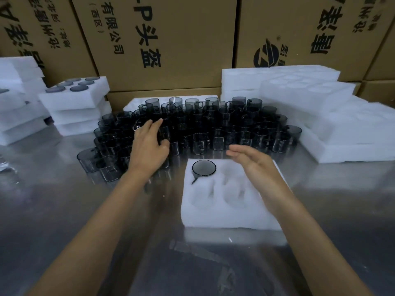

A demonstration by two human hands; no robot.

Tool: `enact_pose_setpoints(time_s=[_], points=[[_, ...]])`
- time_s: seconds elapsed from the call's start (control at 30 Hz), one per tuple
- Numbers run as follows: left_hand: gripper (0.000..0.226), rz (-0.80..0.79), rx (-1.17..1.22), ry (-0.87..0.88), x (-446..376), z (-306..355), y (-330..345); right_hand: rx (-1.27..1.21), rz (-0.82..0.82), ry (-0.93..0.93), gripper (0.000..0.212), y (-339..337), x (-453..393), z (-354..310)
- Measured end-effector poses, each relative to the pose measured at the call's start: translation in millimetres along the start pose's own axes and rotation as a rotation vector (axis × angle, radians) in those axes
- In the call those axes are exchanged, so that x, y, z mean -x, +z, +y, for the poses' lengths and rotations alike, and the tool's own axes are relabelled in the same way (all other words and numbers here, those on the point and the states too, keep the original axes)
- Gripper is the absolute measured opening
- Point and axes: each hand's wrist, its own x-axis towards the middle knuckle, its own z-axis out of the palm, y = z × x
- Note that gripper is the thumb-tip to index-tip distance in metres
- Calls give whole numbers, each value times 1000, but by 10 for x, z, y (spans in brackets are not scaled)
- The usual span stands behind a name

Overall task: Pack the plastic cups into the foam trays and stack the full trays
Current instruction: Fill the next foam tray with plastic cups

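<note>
Hovering right hand (pixel 254 161) beside packed cup (pixel 204 167).

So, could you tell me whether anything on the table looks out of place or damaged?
Nothing stands out. The loose cups stand upright in a dense cluster, one cup sits in the front tray with its other pockets unfilled, and the full trays are stacked at the left. Both hands, left hand and right hand, hold nothing.

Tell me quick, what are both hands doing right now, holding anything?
Left hand: open, fingers spread, reaching over the loose cups; no cup plainly gripped.
Right hand: open, fingers straight, holding nothing, above the foam tray.
</note>
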Motion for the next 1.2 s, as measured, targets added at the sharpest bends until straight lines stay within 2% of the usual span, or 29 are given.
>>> enact_pose_setpoints(time_s=[0.1, 0.2, 0.3, 0.43, 0.6, 0.73, 0.87, 0.93, 1.0, 1.1, 1.2], points=[[54, -42, -141, -98, -344, -33, -4, -102, 22, 16, 21, -26, 9, -15], [33, -73, -206, -110, -450, -106, 36, -137, 24, 15, 20, -35, 12, -27], [12, 6, -108, -98, -358, -93, 50, -145, 25, 16, 20, -43, 0, -33], [5, 95, 54, 71, -56, 82, 29, -163, 39, -3, 21, -39, 5, -22], [11, -25, 241, 361, 328, 537, -9, -228, 64, -96, 29, -55, -5, -47], [15, -170, 234, 513, 491, 812, 61, -237, 81, -158, 25, -105, -30, -79], [31, -168, 380, 462, 562, 945, 181, -305, 135, -107, 13, -223, -79, -64], [53, -164, 479, 407, 603, 978, 252, -398, 93, -70, 5, -251, -72, -72], [72, -160, 508, 347, 619, 989, 321, -405, 24, -75, 13, -254, -58, -71], [83, -179, 530, 284, 614, 965, 364, -183, -46, -121, 39, -257, -41, -74], [77, -217, 650, 250, 598, 936, 350, 50, -91, -141, 42, -284, -49, -76]])
